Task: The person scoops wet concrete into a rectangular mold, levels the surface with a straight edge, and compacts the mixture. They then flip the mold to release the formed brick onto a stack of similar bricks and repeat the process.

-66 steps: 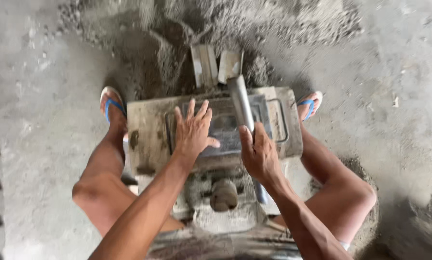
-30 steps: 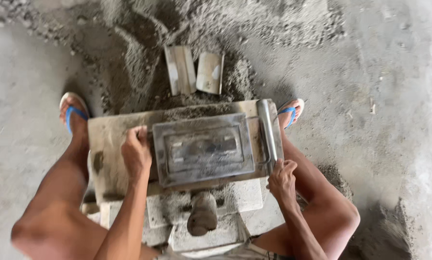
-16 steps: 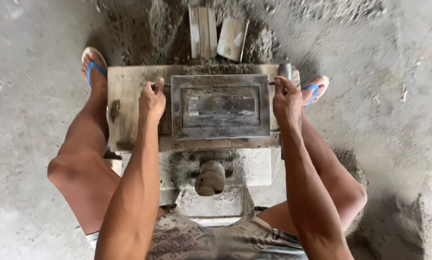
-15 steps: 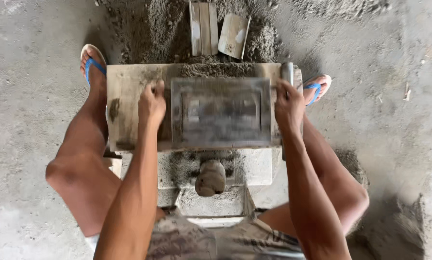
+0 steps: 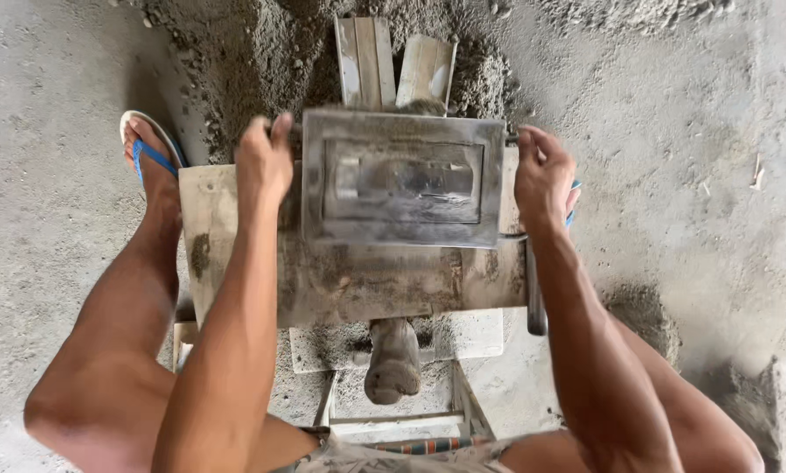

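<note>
A rectangular grey metal mould frame (image 5: 401,180), hollow in the middle and smeared with cement, sits at the far end of a dusty flat press table (image 5: 358,280). The left hand (image 5: 266,162) clenches its fingers around the frame's left edge, and the right hand (image 5: 543,180) grips the right edge the same way. A dark metal lever (image 5: 535,293) runs along the table's right side, under the right wrist. Below the table hangs a rounded cement-caked knob (image 5: 393,363). Beyond the frame, two wooden boards (image 5: 397,70) lie on a heap of grey sand (image 5: 261,61). A blue flip-flop (image 5: 152,144) rests on the concrete floor (image 5: 42,175).
</note>
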